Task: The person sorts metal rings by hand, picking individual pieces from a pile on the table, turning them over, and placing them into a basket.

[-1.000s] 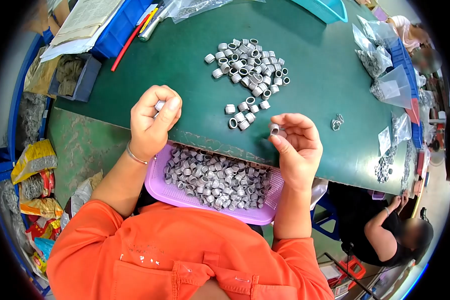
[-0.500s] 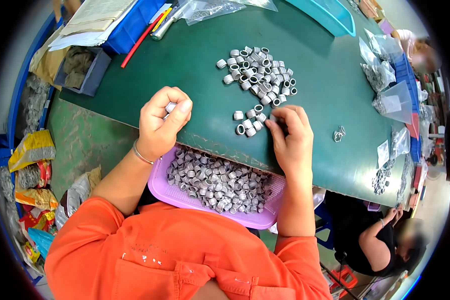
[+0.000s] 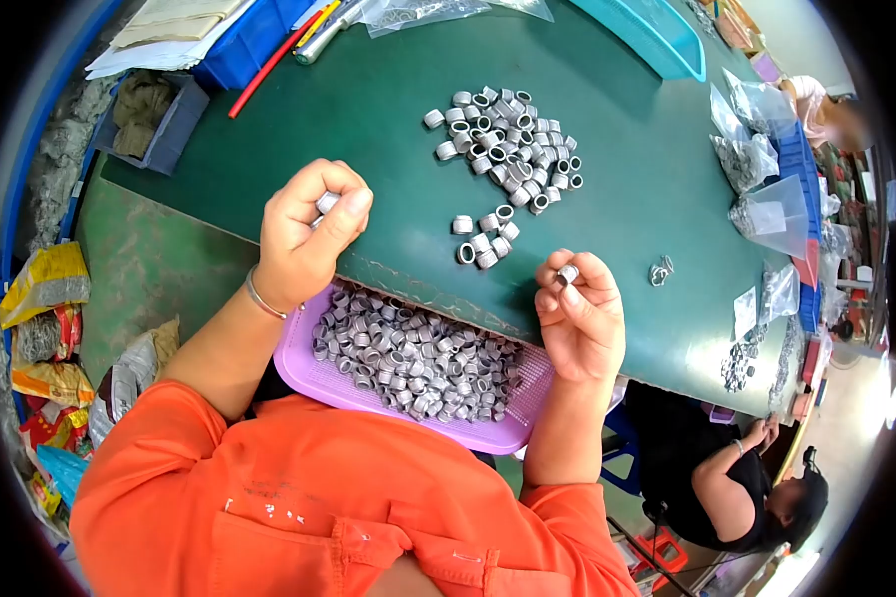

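My left hand (image 3: pixel 314 229) is closed around a few grey metal rings, partly hidden by the fingers; one ring (image 3: pixel 327 202) shows by the thumb. Between the thumb and fingers of my right hand (image 3: pixel 582 308) is a single grey metal ring (image 3: pixel 566 274), held above the table near its front edge. A small group of the same rings (image 3: pixel 485 244) lies on the green table between my hands. Beyond it spreads a larger pile of rings (image 3: pixel 513 139). Below, a purple basket (image 3: pixel 299 363) holds many more rings, its far side under the table edge.
A turquoise tray (image 3: pixel 657 40) stands at the back. Plastic bags of parts (image 3: pixel 767 214) and a blue bin line the right side. A few loose bits (image 3: pixel 660 271) lie right of my hand. Pens (image 3: pixel 279 62) and a grey box (image 3: pixel 154 124) are left. A co-worker (image 3: pixel 727 478) sits at right.
My right hand has drawn back from the small group toward me, turned palm up, and now holds a ring. My left hand stays closed on its rings. The view has shifted slightly.
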`<state>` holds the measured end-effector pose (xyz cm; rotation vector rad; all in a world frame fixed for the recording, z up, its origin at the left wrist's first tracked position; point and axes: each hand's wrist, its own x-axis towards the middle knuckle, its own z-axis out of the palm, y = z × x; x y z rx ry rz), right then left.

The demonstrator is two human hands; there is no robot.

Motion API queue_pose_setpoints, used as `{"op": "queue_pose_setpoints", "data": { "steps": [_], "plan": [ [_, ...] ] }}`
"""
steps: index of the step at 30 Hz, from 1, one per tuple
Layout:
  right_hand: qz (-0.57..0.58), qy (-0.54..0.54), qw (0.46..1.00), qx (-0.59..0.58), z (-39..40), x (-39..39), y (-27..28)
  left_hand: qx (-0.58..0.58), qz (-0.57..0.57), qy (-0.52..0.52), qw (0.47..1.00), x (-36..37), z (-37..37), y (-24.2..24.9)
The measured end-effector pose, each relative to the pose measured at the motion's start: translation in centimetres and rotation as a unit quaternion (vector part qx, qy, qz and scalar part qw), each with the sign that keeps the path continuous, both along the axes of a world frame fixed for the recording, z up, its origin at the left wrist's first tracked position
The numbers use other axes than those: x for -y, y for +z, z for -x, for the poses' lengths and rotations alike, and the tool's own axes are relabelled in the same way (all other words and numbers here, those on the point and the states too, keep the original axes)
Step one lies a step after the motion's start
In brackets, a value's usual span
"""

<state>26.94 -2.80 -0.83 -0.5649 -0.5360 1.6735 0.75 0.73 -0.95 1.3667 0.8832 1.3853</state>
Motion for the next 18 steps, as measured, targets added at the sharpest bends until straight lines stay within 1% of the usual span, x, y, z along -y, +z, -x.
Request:
{"op": "queue_pose_setpoints", "data": {
  "steps": [4,5,6,7,9,10,11,12,13,15,16,18],
  "plan": [
    [0.007,0.017,1.000,-0.009,0.0,0.4,0.2,-0.033,-0.036,-0.015,0.999,-0.2,0.2,-0.4],
    [-0.046,0.027,0.997,0.054,0.0,0.6,0.3,-0.034,-0.033,-0.014,0.999,-0.1,0.2,-0.4],
    [-0.101,0.037,0.988,0.115,0.1,0.7,0.3,-0.010,-0.020,-0.012,1.000,-0.1,0.0,-0.2],
    [-0.160,0.048,0.964,0.207,0.0,0.6,0.5,0.013,-0.006,-0.008,1.000,-0.1,0.0,-0.1],
    [-0.201,0.066,0.914,0.347,0.4,0.5,2.0,0.008,0.001,-0.004,1.000,-0.1,0.0,0.0],
    [-0.248,0.030,0.859,0.447,0.7,0.1,1.8,0.000,-0.002,-0.002,1.000,-0.1,0.1,0.0],
    [-0.292,-0.007,0.789,0.541,1.2,-0.5,1.6,-0.008,-0.006,-0.002,1.000,-0.1,0.0,0.0],
    [-0.280,-0.053,0.735,0.616,2.4,-0.8,2.1,-0.011,0.000,-0.002,1.000,-0.1,0.1,0.1],
    [-0.299,-0.063,0.665,0.681,2.6,-1.4,1.7,-0.012,0.000,-0.001,1.000,-0.1,0.1,-0.1],
    [-0.336,-0.085,0.607,0.715,2.9,-2.3,0.7,-0.038,-0.043,-0.017,0.998,-0.3,0.2,-0.4],
    [-0.339,-0.083,0.607,0.714,2.9,-2.3,0.8,-0.038,-0.044,-0.014,0.998,-0.3,0.3,-0.4],
    [-0.252,-0.062,0.650,0.714,2.5,-1.7,1.0,-0.055,-0.044,-0.005,0.997,-0.3,0.4,-0.5]
  ]
}}
